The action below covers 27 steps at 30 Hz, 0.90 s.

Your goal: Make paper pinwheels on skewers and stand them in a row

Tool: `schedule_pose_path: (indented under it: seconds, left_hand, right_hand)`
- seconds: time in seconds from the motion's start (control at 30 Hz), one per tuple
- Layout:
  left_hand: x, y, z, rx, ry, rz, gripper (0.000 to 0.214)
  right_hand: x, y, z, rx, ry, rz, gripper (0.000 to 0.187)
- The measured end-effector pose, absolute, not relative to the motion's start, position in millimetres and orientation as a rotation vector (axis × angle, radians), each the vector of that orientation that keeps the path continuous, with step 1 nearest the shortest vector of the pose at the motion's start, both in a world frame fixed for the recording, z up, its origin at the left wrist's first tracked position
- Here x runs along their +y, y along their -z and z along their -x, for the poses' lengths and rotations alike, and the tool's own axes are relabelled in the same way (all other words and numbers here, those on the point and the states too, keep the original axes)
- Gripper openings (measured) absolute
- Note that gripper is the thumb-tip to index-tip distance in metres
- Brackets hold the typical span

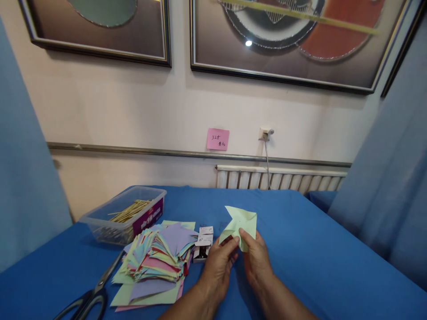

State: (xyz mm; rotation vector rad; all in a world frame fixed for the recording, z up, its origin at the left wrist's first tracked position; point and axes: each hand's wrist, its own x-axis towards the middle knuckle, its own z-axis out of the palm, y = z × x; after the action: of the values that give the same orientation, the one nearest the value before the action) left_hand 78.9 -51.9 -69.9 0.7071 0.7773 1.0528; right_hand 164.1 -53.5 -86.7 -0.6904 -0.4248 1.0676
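Observation:
A light green paper pinwheel (245, 218), with pointed, partly folded corners, is held up over the blue table. My left hand (218, 262) grips its lower left part, and a small dark reddish-brown piece (227, 240) shows by the thumb; I cannot make out what it is. My right hand (256, 258) pinches the lower right, its thumb pressed on the paper's face. The fingers behind the paper are partly hidden. Left of my hands stand small white boxes (203, 240), the nearest open with dark bits inside. Beside them lies a pile of coloured paper pieces (156, 262).
Black-handled scissors (96, 289) lie at the front left. Behind them a clear plastic box (130, 213) holds thin wooden sticks (131, 211). A blue cloth covers the table (320, 258). Blue curtains (390, 178) hang on both sides, with a radiator (280, 178) at the wall.

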Motion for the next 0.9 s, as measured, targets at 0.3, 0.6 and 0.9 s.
schedule_pose_path:
  seconds: [0.3,0.6,0.9]
  left_hand:
    - [-47,72,-81,0.768,-1.207,-0.742,0.035]
    - [-48,75,-84,0.740,-1.211,-0.822,0.031]
    - [-41,82,-83,0.797,-1.256,-0.828,0.033]
  right_hand:
    - [-56,90,-152,-0.452,-1.095,0.681,0.042]
    - [-56,90,-154,-0.366,-1.141,0.647,0.034]
    - [-58,90,-151,-0.410,-1.145,0.644,0.036]
